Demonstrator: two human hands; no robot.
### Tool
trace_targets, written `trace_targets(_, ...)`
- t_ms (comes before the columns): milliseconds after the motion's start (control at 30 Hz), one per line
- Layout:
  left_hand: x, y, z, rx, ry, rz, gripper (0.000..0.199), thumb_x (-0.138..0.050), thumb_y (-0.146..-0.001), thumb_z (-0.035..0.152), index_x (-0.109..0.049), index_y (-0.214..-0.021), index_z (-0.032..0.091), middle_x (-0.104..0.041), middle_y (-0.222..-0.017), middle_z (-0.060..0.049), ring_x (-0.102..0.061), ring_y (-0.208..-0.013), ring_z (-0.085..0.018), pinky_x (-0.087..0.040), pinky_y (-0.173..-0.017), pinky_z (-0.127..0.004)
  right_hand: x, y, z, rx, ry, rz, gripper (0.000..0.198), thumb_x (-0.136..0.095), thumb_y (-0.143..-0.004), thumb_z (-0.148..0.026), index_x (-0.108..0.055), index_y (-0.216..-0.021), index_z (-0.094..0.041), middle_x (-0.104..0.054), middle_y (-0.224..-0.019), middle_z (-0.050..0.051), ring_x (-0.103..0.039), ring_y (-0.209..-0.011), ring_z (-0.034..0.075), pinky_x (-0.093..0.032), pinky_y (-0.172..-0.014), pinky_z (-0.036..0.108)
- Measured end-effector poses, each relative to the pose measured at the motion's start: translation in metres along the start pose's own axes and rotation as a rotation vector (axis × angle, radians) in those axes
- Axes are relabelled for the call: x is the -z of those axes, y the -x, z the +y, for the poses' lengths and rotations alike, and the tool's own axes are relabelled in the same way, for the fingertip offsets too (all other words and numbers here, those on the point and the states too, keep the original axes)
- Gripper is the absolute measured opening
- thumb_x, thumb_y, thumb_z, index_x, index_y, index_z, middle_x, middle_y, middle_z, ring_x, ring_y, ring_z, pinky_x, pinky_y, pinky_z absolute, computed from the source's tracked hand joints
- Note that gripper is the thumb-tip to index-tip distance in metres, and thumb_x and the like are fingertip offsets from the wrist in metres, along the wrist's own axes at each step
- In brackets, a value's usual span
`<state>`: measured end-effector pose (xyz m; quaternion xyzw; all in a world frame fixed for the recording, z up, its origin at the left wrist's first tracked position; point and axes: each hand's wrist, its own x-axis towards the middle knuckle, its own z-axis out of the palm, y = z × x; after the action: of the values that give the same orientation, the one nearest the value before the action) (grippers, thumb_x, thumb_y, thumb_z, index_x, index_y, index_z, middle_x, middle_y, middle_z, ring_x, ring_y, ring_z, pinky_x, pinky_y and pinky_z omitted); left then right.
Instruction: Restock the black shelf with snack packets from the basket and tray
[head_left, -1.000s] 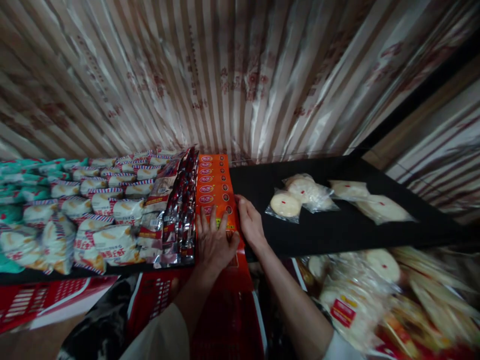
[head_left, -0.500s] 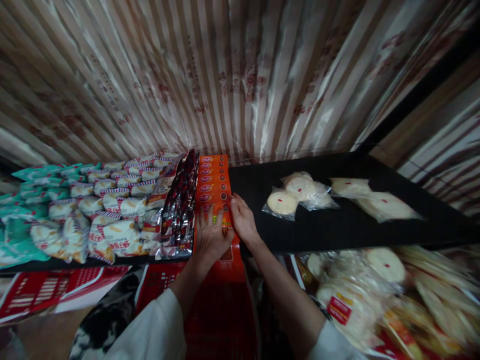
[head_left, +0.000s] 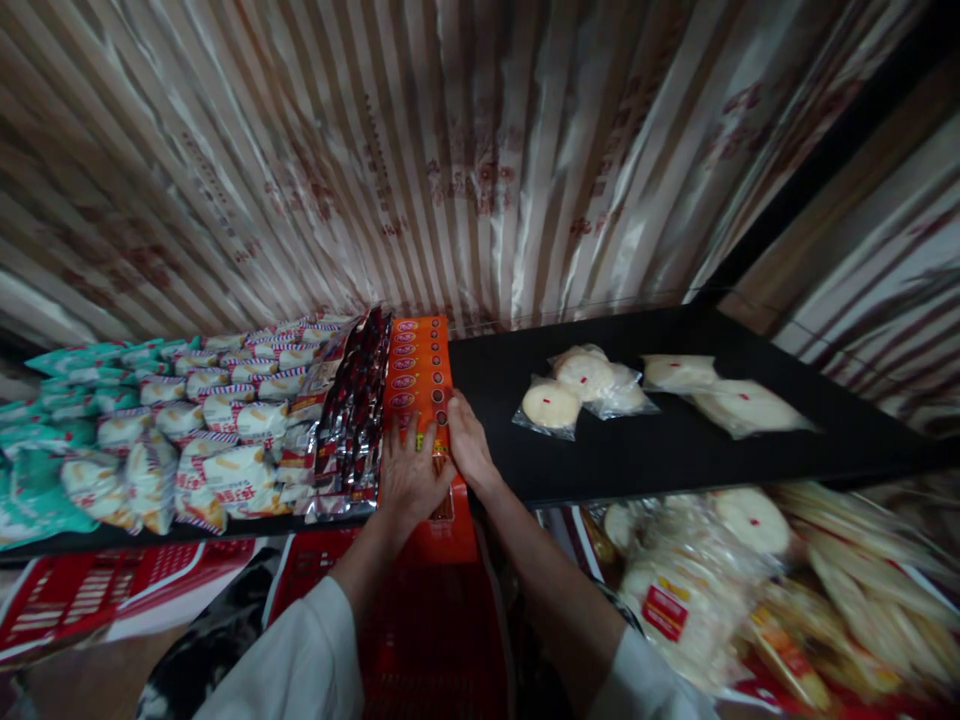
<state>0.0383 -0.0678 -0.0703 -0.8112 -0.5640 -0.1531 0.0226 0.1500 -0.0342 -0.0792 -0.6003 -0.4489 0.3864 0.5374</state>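
Striped sheeting (head_left: 450, 150) behind the orange row; black shelf (head_left: 600, 460) underneath it. Left of the row: dark-red bags (head_left: 349, 410) right alongside, white bags (head_left: 247, 415) beyond, teal bags (head_left: 45, 480) farthest. Orange row (head_left: 416, 360) itself: packs lined up back to front on the shelf. Right of it, well apart: clear-wrapped round discs (head_left: 551, 405). Left hand (head_left: 412, 480) on the row's front part, fingers spread; right hand (head_left: 471, 440) against its right side, fingers pressed together, no pinch seen from here. My read: back part already neat, front end left to square up, partly hidden by hands.
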Motion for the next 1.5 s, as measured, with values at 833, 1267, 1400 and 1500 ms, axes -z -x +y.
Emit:
trace_targets(833,0.008,0.005,0.007,-0.014,0.046,0.073,0.042,-0.045,-0.088,0.028,-0.050,-0.127,0.015,-0.029,-0.147,-0.018,-0.024,-0.137,-0.033,-0.028,-0.108,-0.053,0.026,-0.017,0.018,0.040,-0.458,0.143,0.067,-0.032,-0.084,-0.067,-0.060,-0.112,-0.014,-0.058,-0.125,0.016,-0.055,-0.116,0.024,-0.045,-0.098,0.043)
trace_targets(1267,0.024,0.044,0.049,-0.210,0.254,0.038,0.032,-0.039,-0.087,0.014,-0.055,-0.115,0.014,-0.036,-0.143,-0.014,-0.020,-0.140,-0.026,-0.034,-0.109,-0.048,0.075,-0.009,-0.009,0.469,0.443,0.326,0.036,-0.042,-0.087,-0.036,-0.063,-0.108,-0.017,-0.061,-0.119,0.013,-0.047,-0.120,0.025,-0.033,-0.105,0.047)
trace_targets(1400,0.028,0.043,0.058,-0.168,0.306,-0.004,0.032,-0.040,-0.086,0.014,-0.057,-0.112,0.015,-0.039,-0.141,-0.014,-0.031,-0.136,-0.025,-0.037,-0.108,-0.046,0.108,-0.003,0.000,0.358,0.582,0.436,0.033,-0.043,-0.084,-0.034,-0.066,-0.101,-0.018,-0.060,-0.118,0.012,-0.048,-0.115,0.026,-0.034,-0.103,0.047)
trace_targets(1500,0.027,0.042,0.065,-0.152,0.341,-0.037,0.032,-0.042,-0.084,0.014,-0.059,-0.112,0.015,-0.040,-0.141,-0.014,-0.039,-0.131,-0.024,-0.041,-0.105,-0.042,0.127,-0.001,0.006,0.262,0.609,0.527,0.032,-0.044,-0.082,-0.034,-0.066,-0.100,-0.020,-0.061,-0.115,0.011,-0.050,-0.109,0.026,-0.037,-0.099,0.046)
